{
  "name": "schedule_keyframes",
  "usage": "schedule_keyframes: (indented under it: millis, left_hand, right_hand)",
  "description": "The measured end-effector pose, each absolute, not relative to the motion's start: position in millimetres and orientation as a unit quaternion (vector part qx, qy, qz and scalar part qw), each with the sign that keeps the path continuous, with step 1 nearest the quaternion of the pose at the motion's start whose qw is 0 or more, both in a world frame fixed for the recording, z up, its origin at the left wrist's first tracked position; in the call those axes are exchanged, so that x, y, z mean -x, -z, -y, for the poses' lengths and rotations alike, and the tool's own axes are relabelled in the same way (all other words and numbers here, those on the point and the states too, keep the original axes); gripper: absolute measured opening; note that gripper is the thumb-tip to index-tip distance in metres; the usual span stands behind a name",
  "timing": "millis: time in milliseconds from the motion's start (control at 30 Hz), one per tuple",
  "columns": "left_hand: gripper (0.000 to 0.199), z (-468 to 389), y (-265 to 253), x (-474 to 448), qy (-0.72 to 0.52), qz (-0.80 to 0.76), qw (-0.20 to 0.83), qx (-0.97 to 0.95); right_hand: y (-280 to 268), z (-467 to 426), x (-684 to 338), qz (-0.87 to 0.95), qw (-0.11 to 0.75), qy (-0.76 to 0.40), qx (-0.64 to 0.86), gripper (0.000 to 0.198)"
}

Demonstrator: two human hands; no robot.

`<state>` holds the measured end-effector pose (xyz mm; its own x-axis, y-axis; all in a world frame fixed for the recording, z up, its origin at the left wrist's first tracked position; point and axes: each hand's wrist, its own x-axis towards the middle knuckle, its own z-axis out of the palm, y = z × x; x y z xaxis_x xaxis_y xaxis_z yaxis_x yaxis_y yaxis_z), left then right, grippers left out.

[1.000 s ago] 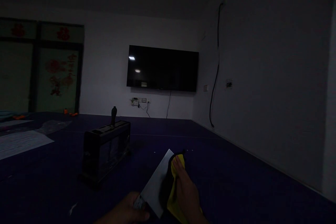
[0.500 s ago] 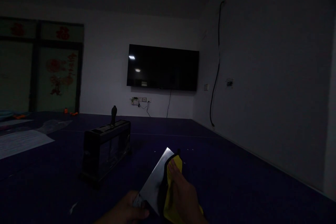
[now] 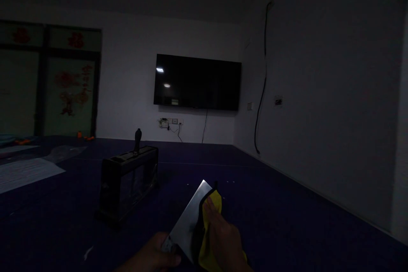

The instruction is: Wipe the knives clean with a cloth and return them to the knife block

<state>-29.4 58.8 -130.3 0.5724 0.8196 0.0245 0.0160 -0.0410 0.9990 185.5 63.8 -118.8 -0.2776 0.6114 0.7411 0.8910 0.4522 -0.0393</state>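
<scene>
- Cleaver (image 3: 188, 224), broad and silvery, sits low in the middle of the view, its flat blade slanting up and away from the person toward the right, above the dark blue worktop (image 3: 287, 216).
- Left hand (image 3: 153, 257) is at the bottom edge, its grip wrapped tight about the cleaver's handle end; the handle itself is mostly hidden by the fingers.
- Right hand (image 3: 223, 242) lies flat over a yellow cloth (image 3: 210, 229), fingers closed down on it and pressing it against the right side of the blade; fingertips reach close to the blade's far corner.
- Yellow cloth is folded over the blade's right edge, with a dark border showing along its upper rim; its lower part hangs below the right hand.
- Knife block (image 3: 127, 182), dark and box-shaped, stands on the worktop to the left of the cleaver and farther off, well apart from both hands; one black handle (image 3: 138, 139) sticks upright from its top.
- Pale sheets (image 3: 25, 170) lie on the worktop at the far left.
- Wall-mounted screen (image 3: 196, 81), switched off, hangs on the far wall, with sockets (image 3: 170, 122) and trailing cables beneath it.
- Black cable (image 3: 263, 80) runs down the right-hand wall.
- Room is dim, so fine detail on the blade cannot be made out.
</scene>
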Motion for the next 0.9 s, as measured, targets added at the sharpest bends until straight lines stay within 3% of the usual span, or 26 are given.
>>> schedule_keyframes:
  millis: [333, 633, 900]
  left_hand:
    - [0.059, -58, 131, 27, -0.371, -0.323, 0.606, -0.625]
    - [0.058, -60, 133, 29, -0.356, -0.331, 0.608, -0.628]
    - [0.061, -66, 146, 31, -0.371, -0.355, 0.59, -0.624]
  right_hand:
    - [132, -72, -187, 0.734, 0.41, 0.238, 0.487, 0.073]
    - [127, -59, -173, 0.83, 0.278, 0.291, 0.386, 0.067]
    - [120, -56, -169, 0.871, 0.265, 0.298, 0.288, 0.057]
